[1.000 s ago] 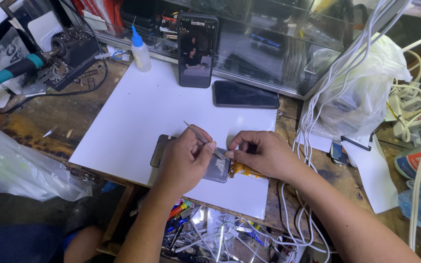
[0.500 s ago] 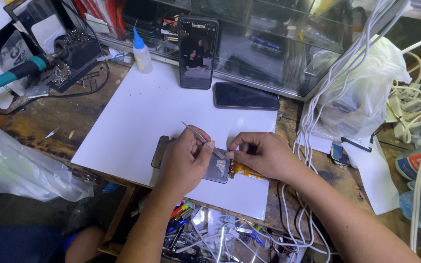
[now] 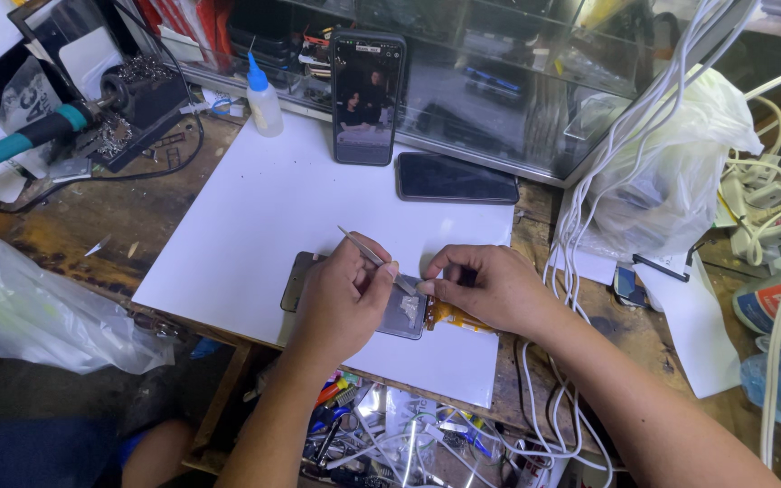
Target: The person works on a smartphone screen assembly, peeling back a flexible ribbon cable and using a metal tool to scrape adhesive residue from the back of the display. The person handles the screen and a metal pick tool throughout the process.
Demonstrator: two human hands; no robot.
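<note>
A dark phone screen panel [image 3: 406,314] lies flat near the front of a white board [image 3: 255,217], with an orange flex cable [image 3: 456,316] sticking out to the right. My left hand [image 3: 341,298] rests on the panel and grips thin metal tweezers [image 3: 363,248], their tip down at the panel's right end. My right hand [image 3: 485,285] presses the panel's right edge, fingers pinched right beside the tweezers' tip, above the flex cable.
A phone [image 3: 366,95] with a lit screen leans on a glass case; a dark phone [image 3: 456,178] lies flat beside it. A small glue bottle [image 3: 263,98], a soldering station [image 3: 133,99] with teal-handled iron, white cables [image 3: 580,208], plastic bags, and an open drawer of tools [image 3: 390,434] surround the board.
Both hands hold nearly the same pose on the panel; only the view shifts slightly.
</note>
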